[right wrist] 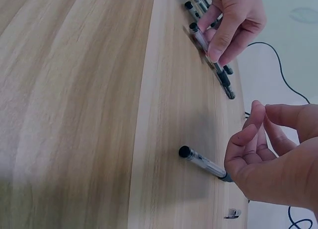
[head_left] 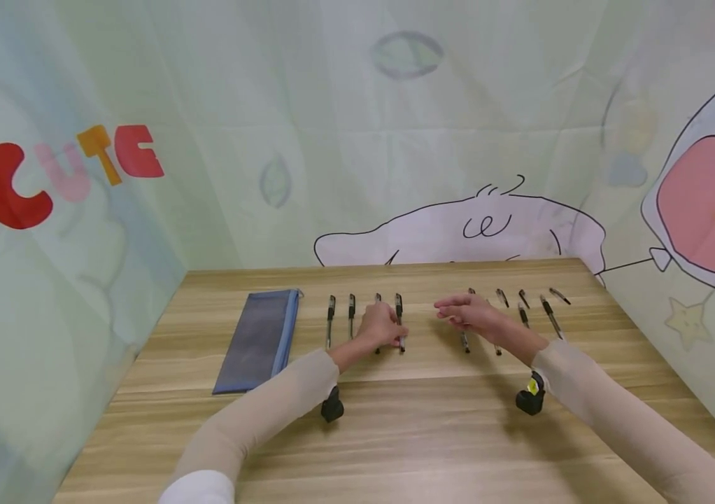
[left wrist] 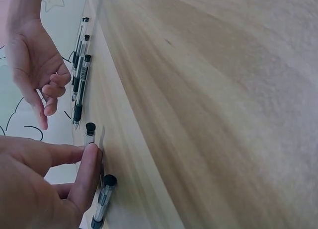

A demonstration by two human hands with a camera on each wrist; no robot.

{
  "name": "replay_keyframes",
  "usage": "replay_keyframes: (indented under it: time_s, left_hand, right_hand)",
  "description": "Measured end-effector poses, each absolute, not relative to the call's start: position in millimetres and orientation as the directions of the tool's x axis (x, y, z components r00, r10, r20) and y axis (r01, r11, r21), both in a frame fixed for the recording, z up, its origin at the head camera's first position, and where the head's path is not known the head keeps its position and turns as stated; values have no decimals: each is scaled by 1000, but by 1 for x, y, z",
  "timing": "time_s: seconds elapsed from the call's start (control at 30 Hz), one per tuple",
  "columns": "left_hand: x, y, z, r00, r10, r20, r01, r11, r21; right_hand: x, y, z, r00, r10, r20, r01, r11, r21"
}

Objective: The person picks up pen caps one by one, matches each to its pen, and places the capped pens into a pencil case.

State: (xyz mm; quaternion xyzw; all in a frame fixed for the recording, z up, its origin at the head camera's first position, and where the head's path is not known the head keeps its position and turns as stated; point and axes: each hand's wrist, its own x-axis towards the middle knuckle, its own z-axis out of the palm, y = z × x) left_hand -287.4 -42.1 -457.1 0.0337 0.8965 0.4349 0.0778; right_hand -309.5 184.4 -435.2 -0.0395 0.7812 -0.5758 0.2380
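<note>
My left hand [head_left: 378,325] pinches a clear-barrelled pen with a black cap [head_left: 399,306] between thumb and fingers, at the right end of a row of similar capped pens [head_left: 331,318]. In the right wrist view the held pen [right wrist: 198,36] lies close over the wood, its black end toward me. My right hand [head_left: 480,318] hovers just above an uncapped pen [head_left: 465,341], fingers loosely bent and nothing between them. Part of that pen is hidden by the hand. Farther right lie more uncapped pens [head_left: 552,316], with loose black caps [head_left: 502,297] beyond them.
A blue-edged mesh zip pouch [head_left: 255,339] lies flat at the left of the wooden table [head_left: 395,434]. A printed cloth backdrop [head_left: 238,140] rises behind the table's back edge and along both sides. Each wrist carries a small black camera [head_left: 332,406].
</note>
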Motion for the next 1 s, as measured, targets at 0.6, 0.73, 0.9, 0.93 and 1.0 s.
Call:
replay_keyframes:
  time_s: [0.6,0.73,0.9,0.93,1.0]
  left_hand:
    - [-284,-52,-455,-977,79,-196,-164,300,940]
    - [-283,-51,-449,-966,113,-233,-208,199,958]
    - [-281,-41,-443,-952,188,-244,-217,150,964]
    - [-280,-37,-442,-947,205,-246,-218,149,964]
    - [-282,-29,-441,-938,238,-251,-223,139,965]
  right_hand:
    - [-302,205,-437,-895,-329,-301,199,308,-930]
    - [-302,213,-434,-900,-319,-298,191,325,-926]
    - [-301,223,-431,-906,-293,-306,192,360,-913]
    - [-300,225,-431,-909,-285,-306,192,366,-911]
    - [-299,230,-431,-913,-273,-304,190,375,-907]
